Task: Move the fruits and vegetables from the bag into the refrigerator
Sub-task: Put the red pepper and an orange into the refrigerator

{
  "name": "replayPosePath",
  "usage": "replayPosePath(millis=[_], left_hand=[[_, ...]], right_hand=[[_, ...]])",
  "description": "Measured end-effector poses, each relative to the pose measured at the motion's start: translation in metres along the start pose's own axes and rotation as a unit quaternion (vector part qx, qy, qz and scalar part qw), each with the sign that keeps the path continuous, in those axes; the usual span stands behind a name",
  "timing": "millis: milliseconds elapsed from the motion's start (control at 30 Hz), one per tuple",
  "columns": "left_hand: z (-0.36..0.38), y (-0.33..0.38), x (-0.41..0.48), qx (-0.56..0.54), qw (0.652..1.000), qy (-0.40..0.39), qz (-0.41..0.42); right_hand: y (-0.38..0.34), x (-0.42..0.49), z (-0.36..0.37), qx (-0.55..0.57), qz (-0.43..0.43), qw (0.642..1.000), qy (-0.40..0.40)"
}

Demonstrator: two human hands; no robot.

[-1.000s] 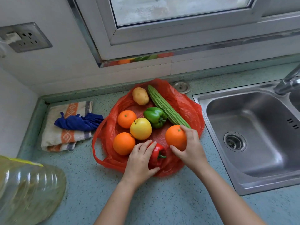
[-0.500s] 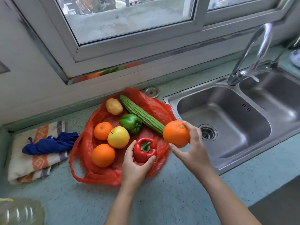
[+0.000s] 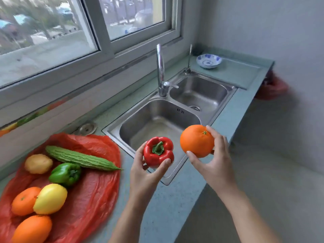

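My left hand (image 3: 145,174) grips a red bell pepper (image 3: 158,152) in the air over the sink's front edge. My right hand (image 3: 214,162) holds an orange (image 3: 196,140) just to the right of it. The red plastic bag (image 3: 93,186) lies spread flat on the counter at lower left. On it rest a bitter gourd (image 3: 80,158), a potato (image 3: 38,163), a green bell pepper (image 3: 65,174), a yellow apple (image 3: 50,198) and two oranges (image 3: 24,200) (image 3: 32,229). No refrigerator is in view.
A double steel sink (image 3: 157,123) with a tall faucet (image 3: 159,71) fills the counter's middle. A blue-and-white bowl (image 3: 208,60) sits at the far right corner. The counter ends at right, with grey floor (image 3: 263,172) beyond and a red bag (image 3: 271,88) hanging there.
Both hands lifted the red pepper and the orange off the bag and carried them right, over the sink. The view swung right, so the cloths at left dropped out of sight.
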State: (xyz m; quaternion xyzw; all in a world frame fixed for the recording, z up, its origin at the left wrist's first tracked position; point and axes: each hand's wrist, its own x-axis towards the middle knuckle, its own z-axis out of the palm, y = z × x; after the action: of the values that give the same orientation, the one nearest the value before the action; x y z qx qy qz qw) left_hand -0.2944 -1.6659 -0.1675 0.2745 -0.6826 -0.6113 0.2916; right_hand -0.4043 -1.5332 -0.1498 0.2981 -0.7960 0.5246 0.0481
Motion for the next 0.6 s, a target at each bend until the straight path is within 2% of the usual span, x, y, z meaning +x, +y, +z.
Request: replayPosePath(millis=[367, 600], left_hand=[[0.188, 0.062, -0.01, -0.032, 0.98, -0.177, 0.081], [0.337, 0.087, -0.044, -0.056, 0.947, -0.303, 0.093]], right_hand=[[0.061, 0.004, -0.179, -0.061, 0.038, 0.979, 0.191], [0.114, -0.019, -0.314, -0.139, 0.071, 0.935, 0.319]])
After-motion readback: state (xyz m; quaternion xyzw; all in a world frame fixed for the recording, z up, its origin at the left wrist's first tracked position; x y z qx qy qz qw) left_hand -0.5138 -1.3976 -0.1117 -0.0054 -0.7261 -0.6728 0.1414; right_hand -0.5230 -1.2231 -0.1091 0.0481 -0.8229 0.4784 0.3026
